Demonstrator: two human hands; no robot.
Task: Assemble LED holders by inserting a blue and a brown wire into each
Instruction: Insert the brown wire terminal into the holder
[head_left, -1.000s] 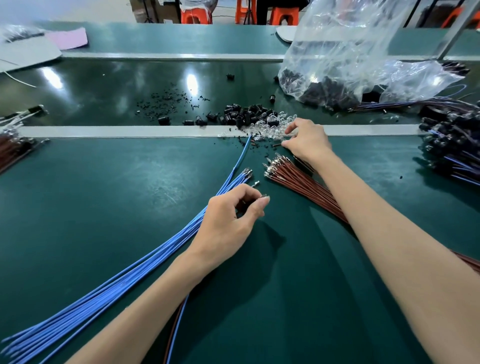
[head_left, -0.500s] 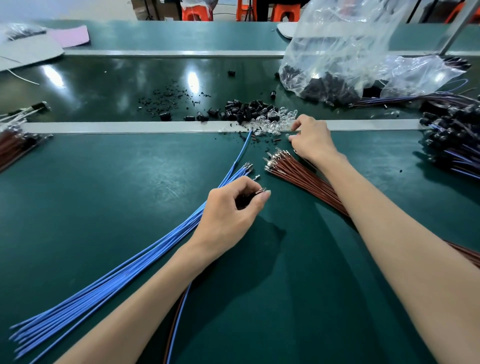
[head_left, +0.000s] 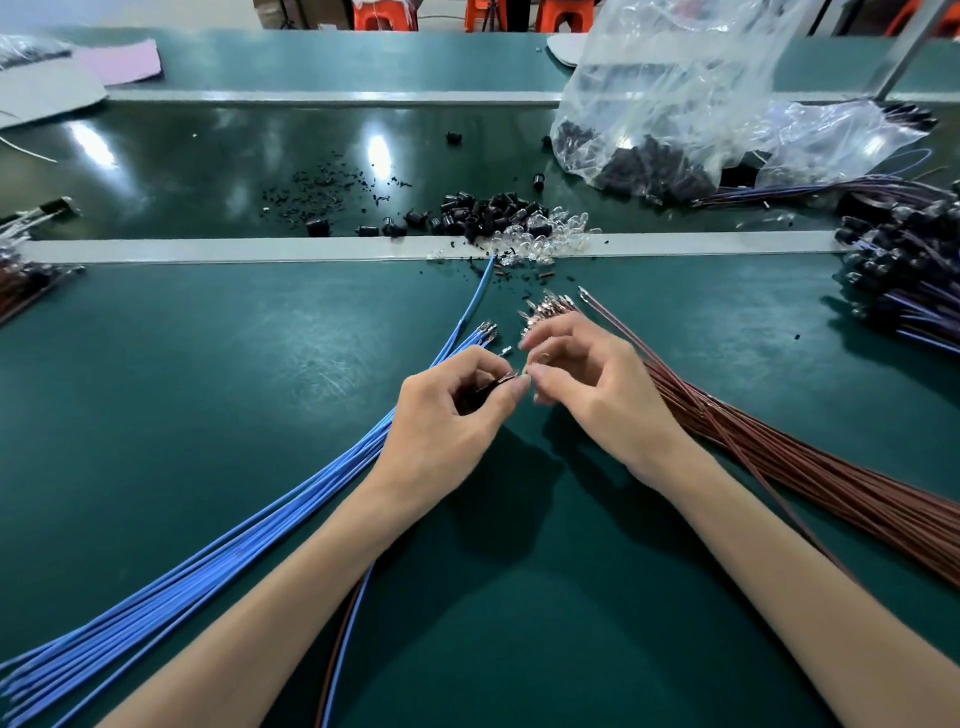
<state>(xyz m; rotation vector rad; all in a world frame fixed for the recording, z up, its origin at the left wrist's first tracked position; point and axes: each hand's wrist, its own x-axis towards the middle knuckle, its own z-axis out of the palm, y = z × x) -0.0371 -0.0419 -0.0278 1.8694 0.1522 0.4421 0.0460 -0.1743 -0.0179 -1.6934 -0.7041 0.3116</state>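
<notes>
Left fingers (head_left: 518, 386) pinching holder (head_left: 482, 391), right fingers (head_left: 569, 338) adjacent

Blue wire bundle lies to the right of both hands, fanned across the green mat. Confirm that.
Wrong side. The head view shows the blue wire bundle to the left of both hands, passing under the left hand, which pinches a small black holder. The brown wire bundle is what lies to the right, beside the right hand. The blue bundle does fan across the green mat.
</notes>
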